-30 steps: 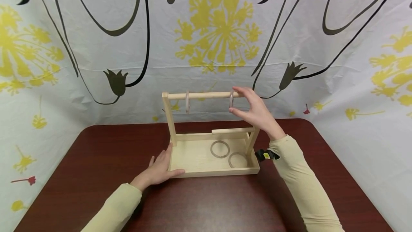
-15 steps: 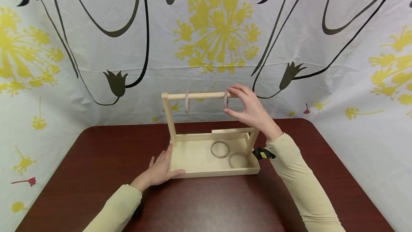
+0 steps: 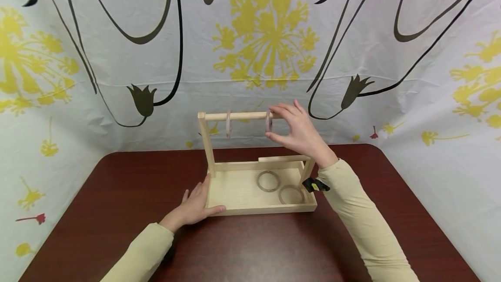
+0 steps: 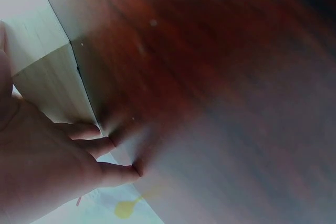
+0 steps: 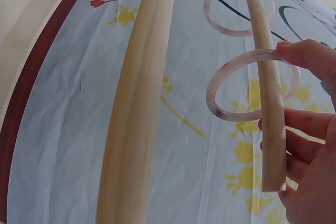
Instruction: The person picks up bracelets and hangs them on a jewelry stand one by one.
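My right hand (image 3: 299, 132) pinches a pale translucent bangle (image 3: 268, 122) between thumb and fingers. That bangle encircles the upper rod (image 3: 248, 115) of a wooden bracelet stand; the right wrist view shows the rod (image 5: 272, 129) passing through the bangle (image 5: 214, 94), its free end near my palm. Farther left on the same rod hangs another bangle (image 3: 228, 124). My left hand (image 3: 193, 206) rests against the left end of the stand's tray (image 3: 235, 190), thumb over the front edge. In the left wrist view, the fingers (image 4: 118, 174) extend beside the tray wall.
Two more bangles lie flat in the tray, one near the middle (image 3: 258, 181) and one at the right front (image 3: 279, 195). A shorter lower rod (image 3: 283, 159) juts left from the right post. The stand occupies a dark red table (image 3: 242, 247) before a patterned curtain (image 3: 188, 55).
My right hand has slid its bangle leftward along the upper rod, from near the free end toward the other hanging bangle. The left hand has stayed at the tray.
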### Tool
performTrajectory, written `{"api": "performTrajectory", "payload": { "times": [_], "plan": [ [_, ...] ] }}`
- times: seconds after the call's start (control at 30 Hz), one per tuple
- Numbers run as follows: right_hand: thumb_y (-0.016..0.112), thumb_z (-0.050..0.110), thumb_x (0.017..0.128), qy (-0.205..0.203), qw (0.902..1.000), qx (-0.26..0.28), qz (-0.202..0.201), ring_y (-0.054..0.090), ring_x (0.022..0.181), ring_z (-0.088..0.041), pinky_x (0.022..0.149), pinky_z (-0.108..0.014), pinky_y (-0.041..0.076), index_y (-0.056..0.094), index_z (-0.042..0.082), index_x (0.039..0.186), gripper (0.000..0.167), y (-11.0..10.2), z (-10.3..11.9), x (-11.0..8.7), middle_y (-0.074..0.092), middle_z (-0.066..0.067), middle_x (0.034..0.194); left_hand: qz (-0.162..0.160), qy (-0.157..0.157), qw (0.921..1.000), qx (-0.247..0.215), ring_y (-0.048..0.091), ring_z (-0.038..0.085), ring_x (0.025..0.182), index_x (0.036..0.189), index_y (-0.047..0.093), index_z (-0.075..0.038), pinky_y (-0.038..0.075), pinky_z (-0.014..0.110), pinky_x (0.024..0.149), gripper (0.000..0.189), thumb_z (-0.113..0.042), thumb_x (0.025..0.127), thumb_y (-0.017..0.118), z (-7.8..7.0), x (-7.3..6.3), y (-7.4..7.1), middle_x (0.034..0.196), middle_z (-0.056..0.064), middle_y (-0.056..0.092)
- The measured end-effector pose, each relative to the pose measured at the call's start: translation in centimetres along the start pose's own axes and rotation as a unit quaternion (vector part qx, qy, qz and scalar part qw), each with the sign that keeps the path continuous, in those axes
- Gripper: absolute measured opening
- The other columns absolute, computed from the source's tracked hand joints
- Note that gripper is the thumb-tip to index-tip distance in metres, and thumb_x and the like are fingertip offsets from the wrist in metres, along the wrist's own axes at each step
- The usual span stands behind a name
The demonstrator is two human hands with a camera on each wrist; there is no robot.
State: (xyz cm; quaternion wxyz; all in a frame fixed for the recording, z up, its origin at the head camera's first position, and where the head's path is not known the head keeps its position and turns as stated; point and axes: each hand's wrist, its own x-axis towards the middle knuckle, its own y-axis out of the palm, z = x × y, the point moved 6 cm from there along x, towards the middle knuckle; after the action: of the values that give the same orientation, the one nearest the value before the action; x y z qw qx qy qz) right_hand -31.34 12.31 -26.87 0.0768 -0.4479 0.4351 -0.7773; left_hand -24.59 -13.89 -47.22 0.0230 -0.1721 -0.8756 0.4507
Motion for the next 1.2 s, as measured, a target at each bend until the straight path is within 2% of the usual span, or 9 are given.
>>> {"api": "performTrajectory", "payload": {
  "times": [0.27, 0.7, 0.93, 1.2],
  "plan": [
    [0.082, 0.028, 0.078, -0.009, 0.9999, -0.003, 0.010, 0.052, 0.119, -0.031, 0.115, -0.046, 0.010, 0.057, -0.001, 0.130, 0.064, 0.4, 0.4, 0.5, 0.059, -0.017, 0.126, 0.002, -0.001, 1.0000, 0.004, 0.018, 0.044, 0.140, 0.153, 0.000, 0.001, 0.006, 0.070, 0.103, 0.110, -0.053, 0.086, 0.067, 0.0, 0.1, 0.0, 0.153, 0.026, 0.022],
    [0.083, 0.026, 0.077, -0.021, 0.9997, -0.006, 0.006, 0.053, 0.117, -0.029, 0.114, -0.047, 0.013, 0.058, -0.001, 0.129, 0.064, 1.2, 1.5, 1.1, 0.059, -0.016, 0.124, 0.000, -0.004, 1.0000, 0.004, 0.018, 0.044, 0.140, 0.153, 0.000, 0.001, 0.006, 0.070, 0.103, 0.111, -0.054, 0.085, 0.067, 0.1, 0.1, 0.1, 0.154, 0.025, 0.022],
    [0.080, 0.030, 0.081, -0.005, 0.9996, -0.015, 0.023, 0.052, 0.118, -0.028, 0.113, -0.050, 0.012, 0.057, 0.002, 0.132, 0.063, 1.8, 1.6, 1.3, 0.058, -0.013, 0.126, 0.002, -0.005, 1.0000, 0.003, 0.018, 0.044, 0.140, 0.153, 0.000, 0.000, 0.006, 0.070, 0.103, 0.111, -0.055, 0.085, 0.067, 0.2, 0.0, 0.1, 0.154, 0.025, 0.022],
    [0.078, 0.034, 0.082, 0.006, 0.9992, -0.020, 0.035, 0.052, 0.118, -0.027, 0.111, -0.050, 0.013, 0.056, 0.004, 0.135, 0.064, 2.4, 1.9, 1.7, 0.059, -0.012, 0.126, -0.005, 0.007, 1.0000, -0.002, 0.019, 0.045, 0.140, 0.153, 0.000, 0.001, 0.006, 0.071, 0.102, 0.110, -0.053, 0.085, 0.068, 0.2, 0.0, 0.1, 0.153, 0.026, 0.023]
  ]
}}
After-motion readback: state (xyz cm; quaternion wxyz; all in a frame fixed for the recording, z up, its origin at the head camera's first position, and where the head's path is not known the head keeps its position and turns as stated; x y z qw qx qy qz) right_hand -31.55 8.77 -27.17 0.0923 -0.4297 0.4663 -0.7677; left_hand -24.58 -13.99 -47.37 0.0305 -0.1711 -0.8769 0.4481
